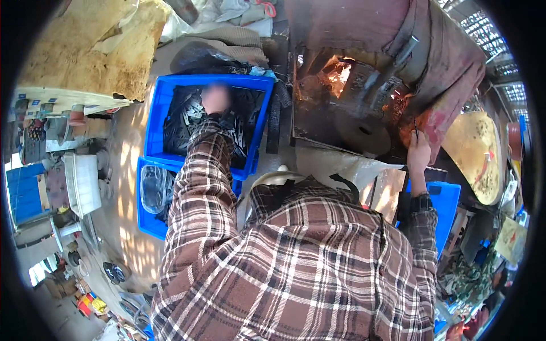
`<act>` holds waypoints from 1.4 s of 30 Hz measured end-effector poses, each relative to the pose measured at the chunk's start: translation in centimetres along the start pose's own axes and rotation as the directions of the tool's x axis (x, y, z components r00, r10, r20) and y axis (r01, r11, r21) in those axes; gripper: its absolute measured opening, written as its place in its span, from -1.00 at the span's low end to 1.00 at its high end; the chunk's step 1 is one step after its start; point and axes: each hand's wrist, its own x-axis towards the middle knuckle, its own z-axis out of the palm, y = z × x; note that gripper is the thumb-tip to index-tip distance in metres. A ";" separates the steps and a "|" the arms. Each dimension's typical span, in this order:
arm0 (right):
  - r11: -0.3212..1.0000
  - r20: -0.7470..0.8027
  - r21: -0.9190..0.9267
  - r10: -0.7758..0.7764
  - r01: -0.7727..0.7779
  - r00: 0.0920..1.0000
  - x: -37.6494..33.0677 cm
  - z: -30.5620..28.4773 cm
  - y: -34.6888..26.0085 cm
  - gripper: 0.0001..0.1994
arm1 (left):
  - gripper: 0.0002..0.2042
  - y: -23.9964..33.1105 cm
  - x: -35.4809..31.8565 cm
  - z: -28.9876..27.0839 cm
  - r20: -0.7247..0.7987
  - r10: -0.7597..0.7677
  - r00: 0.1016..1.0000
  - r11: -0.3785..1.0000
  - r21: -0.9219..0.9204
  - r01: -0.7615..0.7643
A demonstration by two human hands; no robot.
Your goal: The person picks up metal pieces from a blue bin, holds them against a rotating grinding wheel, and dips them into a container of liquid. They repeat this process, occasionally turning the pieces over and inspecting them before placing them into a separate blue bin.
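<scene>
My left hand [216, 99] reaches into a blue crate [152, 116] at the far left of my body. Many narrow dark metal pieces [185, 116] lie in the crate below it. The fingers of this hand are blurred, so what they hold does not show. My right hand [419, 152] is closed around a thin dark piece [416, 128] that points up and away from me. It is beside the front right corner of a machine [364, 96] with a dark round disc [361, 135] and orange-brown dusty surfaces.
A reddish cloth [352, 25] drapes over the machine's back and right side. Nearer, a second blue crate [149, 224] holds a clear plastic container [154, 190]. Another blue crate [449, 199] stands beside my right forearm. A stained yellowish board [475, 153] is at right.
</scene>
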 end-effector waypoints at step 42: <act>0.997 0.146 0.017 0.075 -0.078 0.986 0.7 2.4 -3.3 -0.76 | -0.67 9.6 -17.8 -41.6 -0.889 0.101 0.447 -0.522 -0.430 -0.737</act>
